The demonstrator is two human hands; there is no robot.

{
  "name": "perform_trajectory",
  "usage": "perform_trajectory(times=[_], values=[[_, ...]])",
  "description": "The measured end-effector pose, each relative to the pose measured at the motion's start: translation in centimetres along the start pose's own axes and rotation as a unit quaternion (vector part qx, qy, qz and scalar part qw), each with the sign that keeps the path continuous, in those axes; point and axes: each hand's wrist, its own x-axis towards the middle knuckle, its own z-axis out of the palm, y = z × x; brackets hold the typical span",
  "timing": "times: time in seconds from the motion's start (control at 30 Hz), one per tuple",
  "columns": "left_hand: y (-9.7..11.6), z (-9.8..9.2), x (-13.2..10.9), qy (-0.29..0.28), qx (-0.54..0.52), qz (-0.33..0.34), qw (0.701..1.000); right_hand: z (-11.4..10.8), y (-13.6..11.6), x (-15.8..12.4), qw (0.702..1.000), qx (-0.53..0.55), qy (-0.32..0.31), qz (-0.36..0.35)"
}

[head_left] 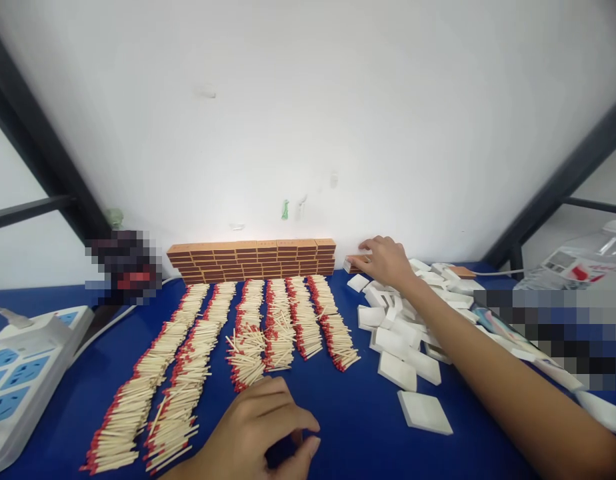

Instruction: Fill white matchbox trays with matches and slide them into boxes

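Note:
My right hand (388, 261) reaches to the wall, its thumb and fingers on a small brown matchbox (357, 263) lying on the table; part of the box is hidden by the hand. Near the front edge of the view, my left hand (261, 427) hovers with thumb and forefinger apart and nothing between them. Rows of red-tipped matches (188, 360) spread beyond and to the left of it. Left of my right hand stands a stacked wall of brown matchboxes (253, 260). White matchbox trays (398, 340) lie in a loose heap under and beside my right forearm.
A white power strip (33, 380) with blue sockets sits at the left, its cable (103, 333) running toward the wall. Black metal bars (553, 180) slant at both sides. At the right is a clear plastic bottle (583, 260). The blue tabletop (358, 427) meets a white wall (308, 133).

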Motion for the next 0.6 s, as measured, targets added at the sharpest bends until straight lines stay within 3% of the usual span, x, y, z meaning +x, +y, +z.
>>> perform_trajectory(times=[0.1, 0.2, 0.3, 0.6], values=[[0.0, 0.1, 0.0, 0.003, -0.003, -0.013, 1.000, -0.1, -1.7, -0.1, 0.993, -0.025, 0.003, 0.116], [0.0, -0.1, 0.1, 0.000, -0.002, -0.020, 1.000, -0.1, -2.9, -0.2, 0.974, -0.042, -0.050, 0.216], [0.1, -0.3, 0.2, -0.010, -0.004, -0.027, 1.000, 0.3, -3.1, -0.4, 0.966, -0.058, -0.085, 0.239], [0.6, -0.3, 0.2, -0.013, -0.010, -0.043, 0.999, 2.0, -1.6, 0.2, 0.962, -0.075, -0.109, 0.240]])
